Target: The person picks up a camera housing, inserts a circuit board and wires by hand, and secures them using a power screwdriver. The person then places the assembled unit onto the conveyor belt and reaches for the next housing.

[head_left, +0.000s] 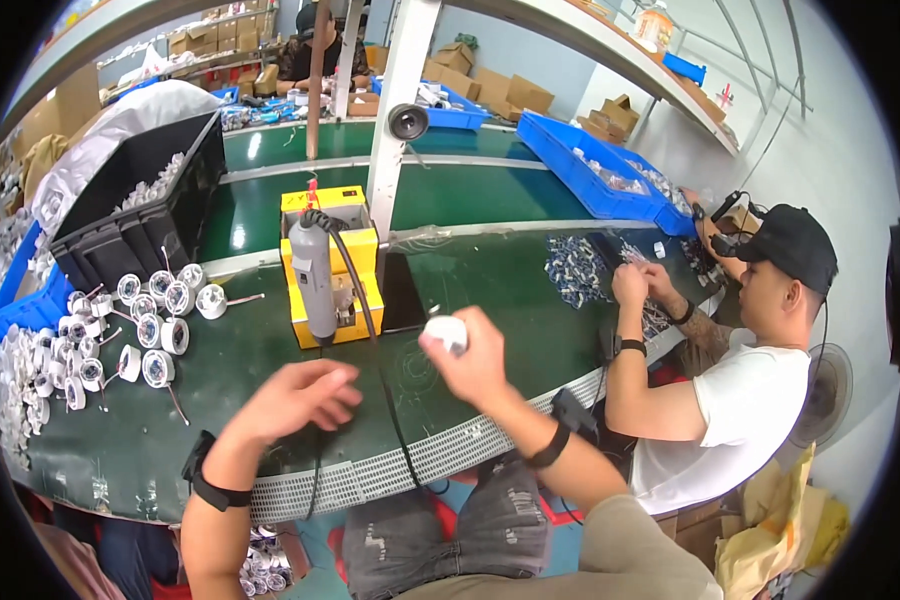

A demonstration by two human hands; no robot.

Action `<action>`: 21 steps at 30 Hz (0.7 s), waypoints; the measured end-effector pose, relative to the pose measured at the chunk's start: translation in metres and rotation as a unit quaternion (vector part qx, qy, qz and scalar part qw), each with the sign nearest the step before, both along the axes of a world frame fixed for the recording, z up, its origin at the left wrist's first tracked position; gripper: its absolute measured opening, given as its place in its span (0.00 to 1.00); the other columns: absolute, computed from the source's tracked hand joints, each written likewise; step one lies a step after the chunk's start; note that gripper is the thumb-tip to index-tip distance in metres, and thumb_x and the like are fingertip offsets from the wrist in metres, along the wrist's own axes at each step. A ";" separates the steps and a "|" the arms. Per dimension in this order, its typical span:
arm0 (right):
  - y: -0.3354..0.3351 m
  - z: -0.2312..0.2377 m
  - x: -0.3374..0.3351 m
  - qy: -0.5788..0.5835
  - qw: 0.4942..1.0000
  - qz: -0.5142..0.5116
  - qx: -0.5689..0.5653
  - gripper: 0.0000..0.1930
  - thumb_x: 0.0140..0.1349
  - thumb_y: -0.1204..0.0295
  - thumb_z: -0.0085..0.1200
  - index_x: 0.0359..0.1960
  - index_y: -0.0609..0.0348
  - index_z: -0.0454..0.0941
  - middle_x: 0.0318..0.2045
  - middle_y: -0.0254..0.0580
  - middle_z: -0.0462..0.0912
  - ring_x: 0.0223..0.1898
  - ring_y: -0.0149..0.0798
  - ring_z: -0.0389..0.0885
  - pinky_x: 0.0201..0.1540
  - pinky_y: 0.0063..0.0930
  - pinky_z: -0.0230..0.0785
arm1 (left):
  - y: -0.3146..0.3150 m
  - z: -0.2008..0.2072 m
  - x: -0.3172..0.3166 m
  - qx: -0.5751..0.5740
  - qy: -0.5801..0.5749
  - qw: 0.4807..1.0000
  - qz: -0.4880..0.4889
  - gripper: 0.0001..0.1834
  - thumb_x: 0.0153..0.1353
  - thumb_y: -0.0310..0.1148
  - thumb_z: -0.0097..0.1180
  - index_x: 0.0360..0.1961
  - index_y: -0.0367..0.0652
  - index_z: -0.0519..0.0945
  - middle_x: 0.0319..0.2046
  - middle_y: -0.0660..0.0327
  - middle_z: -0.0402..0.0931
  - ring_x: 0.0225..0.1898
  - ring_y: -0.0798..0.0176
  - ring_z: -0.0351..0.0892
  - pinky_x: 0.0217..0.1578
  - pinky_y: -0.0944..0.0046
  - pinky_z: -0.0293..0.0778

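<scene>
Right hand (475,365): fingers holding white round part (447,331)
Left hand (295,398): fingers loosely curled, empty
Tabletop middle: yellow machine (332,270)
Left edge: black crate (140,205) of white parts

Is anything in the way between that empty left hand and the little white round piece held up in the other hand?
Nothing visible: the left hand and the white round piece in the right hand have only open conveyor belt between.

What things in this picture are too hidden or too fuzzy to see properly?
- Head view: the small white round part in the right hand is half covered by the fingers, so its underside is hidden.
- Head view: the left hand is motion-blurred; whether it holds anything is unclear.
- Head view: the parts in the blue bin are too small to identify.
- Head view: the co-worker's hands hide what they handle.
</scene>
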State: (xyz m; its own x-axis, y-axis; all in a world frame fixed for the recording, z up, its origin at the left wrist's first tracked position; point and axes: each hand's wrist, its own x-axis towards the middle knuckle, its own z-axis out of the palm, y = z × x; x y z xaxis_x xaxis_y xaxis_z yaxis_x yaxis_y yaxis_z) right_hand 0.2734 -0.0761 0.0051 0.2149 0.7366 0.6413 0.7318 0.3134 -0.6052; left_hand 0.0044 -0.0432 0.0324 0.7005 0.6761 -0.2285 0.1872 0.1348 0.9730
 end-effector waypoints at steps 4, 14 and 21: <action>-0.028 -0.007 -0.046 -0.084 0.985 0.130 0.077 0.21 0.41 0.64 0.73 0.29 0.60 0.72 0.30 0.43 0.75 0.33 0.46 0.75 0.37 0.36 0.68 | -0.017 -0.023 0.039 -0.178 -0.204 0.962 -0.024 0.29 0.73 0.45 0.40 0.66 0.36 0.59 0.56 0.56 0.70 0.53 0.62 0.74 0.56 0.59 0.72; 0.021 0.004 -0.034 0.178 0.811 0.471 -0.298 0.18 0.66 0.73 0.51 0.57 0.63 0.68 0.48 0.41 0.76 0.43 0.30 0.79 0.46 0.27 0.74 | 0.000 -0.025 0.013 -0.099 -0.129 0.987 0.013 0.25 0.62 0.40 0.60 0.54 0.36 0.69 0.41 0.60 0.77 0.40 0.70 0.76 0.35 0.71 0.71; 0.029 0.005 -0.029 0.313 0.702 0.461 -0.444 0.22 0.59 0.77 0.57 0.56 0.63 0.69 0.42 0.36 0.78 0.39 0.26 0.75 0.38 0.21 0.70 | 0.000 -0.016 0.010 -0.060 -0.093 0.993 0.034 0.25 0.58 0.35 0.64 0.52 0.33 0.71 0.45 0.59 0.77 0.47 0.67 0.76 0.49 0.65 0.72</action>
State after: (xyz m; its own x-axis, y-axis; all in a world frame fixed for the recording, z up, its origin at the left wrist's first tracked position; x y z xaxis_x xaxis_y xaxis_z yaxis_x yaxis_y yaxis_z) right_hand 0.2449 -0.0468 0.0102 -0.5803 0.7972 -0.1663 -0.0311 -0.2258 -0.9737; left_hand 0.0141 -0.0434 0.0163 0.6921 0.6985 -0.1821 -0.0069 0.2587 0.9659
